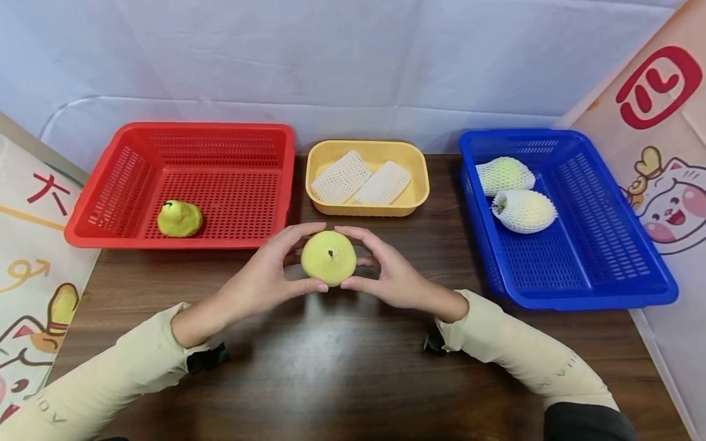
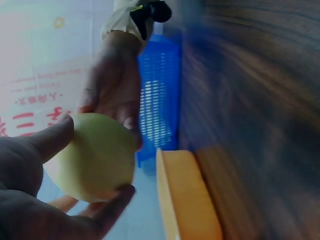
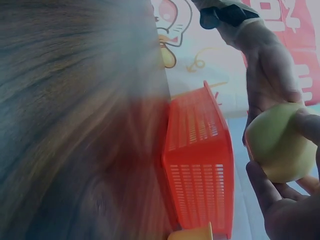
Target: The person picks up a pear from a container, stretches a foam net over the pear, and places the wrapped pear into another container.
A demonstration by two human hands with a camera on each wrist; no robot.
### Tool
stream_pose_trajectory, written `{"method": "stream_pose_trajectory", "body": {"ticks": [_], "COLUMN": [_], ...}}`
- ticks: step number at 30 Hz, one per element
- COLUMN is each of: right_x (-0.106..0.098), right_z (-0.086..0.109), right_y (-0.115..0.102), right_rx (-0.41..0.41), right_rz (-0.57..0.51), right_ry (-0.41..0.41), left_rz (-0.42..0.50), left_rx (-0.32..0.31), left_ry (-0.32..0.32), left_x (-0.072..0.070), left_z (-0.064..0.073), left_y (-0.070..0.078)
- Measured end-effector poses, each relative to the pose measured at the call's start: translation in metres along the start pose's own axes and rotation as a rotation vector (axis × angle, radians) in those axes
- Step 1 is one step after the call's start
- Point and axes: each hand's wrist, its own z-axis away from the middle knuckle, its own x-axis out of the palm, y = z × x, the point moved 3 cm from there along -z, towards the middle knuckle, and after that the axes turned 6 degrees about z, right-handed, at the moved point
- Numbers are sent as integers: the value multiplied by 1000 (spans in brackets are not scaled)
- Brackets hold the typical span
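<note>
Between both hands, above the table, is a yellow-green pear [image 1: 329, 258] with its short stem facing up in the head view. My left hand [image 1: 268, 269] grips its left side, thumb at the front and fingers behind. From the right, my right hand [image 1: 393, 271] holds it the same way, the two thumb tips close together. In the left wrist view the pear [image 2: 100, 155] is bare, with no net on it. The right wrist view shows the pear [image 3: 280, 142] held clear of the tabletop.
A red basket [image 1: 179, 240] at left holds another pear [image 1: 179, 218]. Behind the hands, a yellow tray [image 1: 366, 209] carries two white foam nets [image 1: 342, 177]. In the blue basket [image 1: 590, 300] at right lie two net-covered fruits [image 1: 525, 211]. All stand on a dark wooden table [image 1: 331, 380].
</note>
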Motion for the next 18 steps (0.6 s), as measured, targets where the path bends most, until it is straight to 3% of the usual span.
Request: {"method": "stream_pose_trajectory", "body": {"ticks": [4, 11, 18], "right_x": [-6, -15, -22], "right_z": [7, 22, 29], "right_y": [2, 11, 22], "right_rx": [5, 55, 126], "right_rz": [-1, 66, 155], "right_ry": [0, -13, -63], "left_rz": [74, 109, 150], "left_rx": [23, 49, 30], "left_ry": [-1, -2, 16], "left_x": [8, 29, 51], "left_z": [-2, -8, -16], "left_y": [-8, -23, -44]}}
